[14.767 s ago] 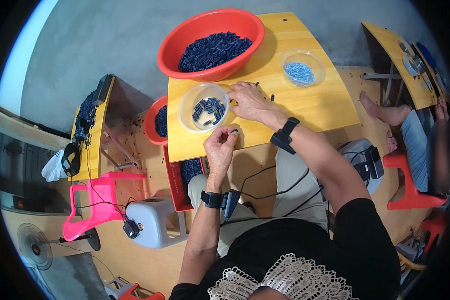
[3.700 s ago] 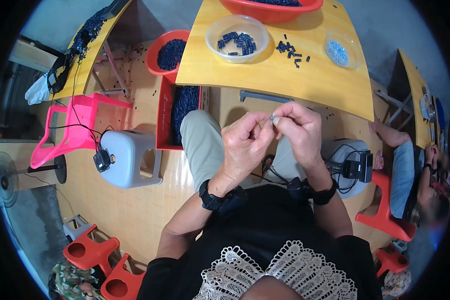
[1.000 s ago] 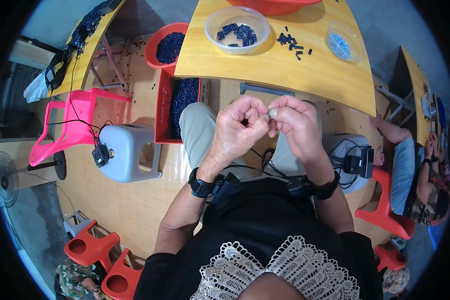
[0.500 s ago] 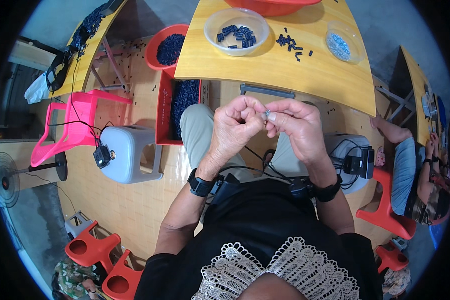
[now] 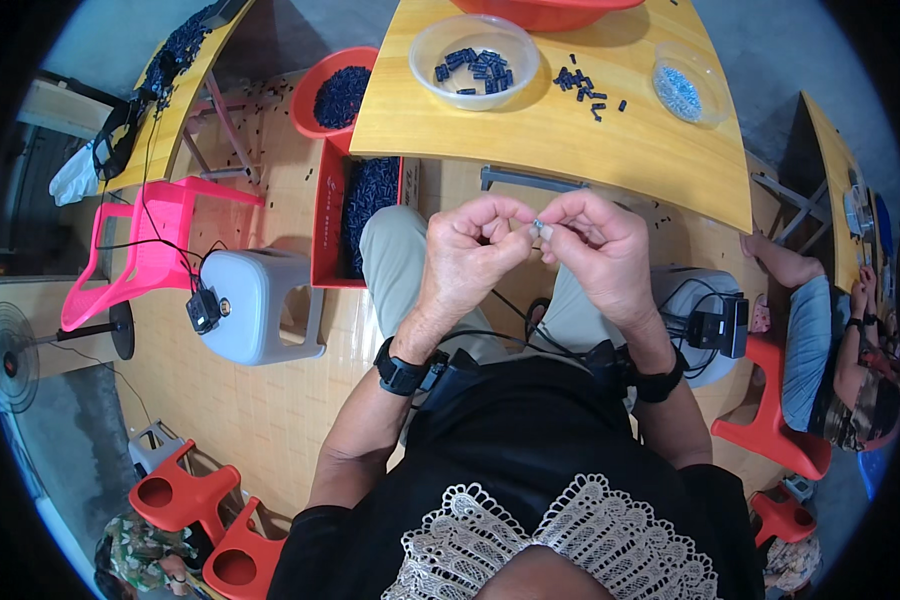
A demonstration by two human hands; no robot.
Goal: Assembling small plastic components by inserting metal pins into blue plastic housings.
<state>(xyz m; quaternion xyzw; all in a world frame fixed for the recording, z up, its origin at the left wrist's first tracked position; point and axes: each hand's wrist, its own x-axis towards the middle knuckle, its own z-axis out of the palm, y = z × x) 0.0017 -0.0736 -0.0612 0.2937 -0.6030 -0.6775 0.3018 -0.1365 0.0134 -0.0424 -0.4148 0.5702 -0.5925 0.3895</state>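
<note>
Above my lap, my left hand [image 5: 478, 248] and my right hand [image 5: 602, 252] meet fingertip to fingertip. A tiny shiny, pale bluish piece [image 5: 538, 225] sits between them, pinched by my right thumb and forefinger. My left thumb and finger close on the same spot; whether they grip the piece too is hard to make out. Beyond my hands, on the yellow table [image 5: 420, 135], stands a translucent bowl [image 5: 425, 80] with short dark blue tubular pieces. Loose dark pieces [image 5: 577, 85] lie beside it, and a clear dish [image 5: 710, 100] holds many small pale-blue bits.
A red basin [image 5: 540, 14] is at the table's far edge. To the left are a red tub [image 5: 308, 110] and a red crate [image 5: 327, 240] of dark pieces, a grey stool [image 5: 255, 310] and a pink chair [image 5: 145, 245]. Another person [image 5: 815, 340] sits at right.
My right hand has shifted slightly right, its fingers drawn more upright around the tiny piece. My left hand stays almost in place. The bowl and dish have not moved.
</note>
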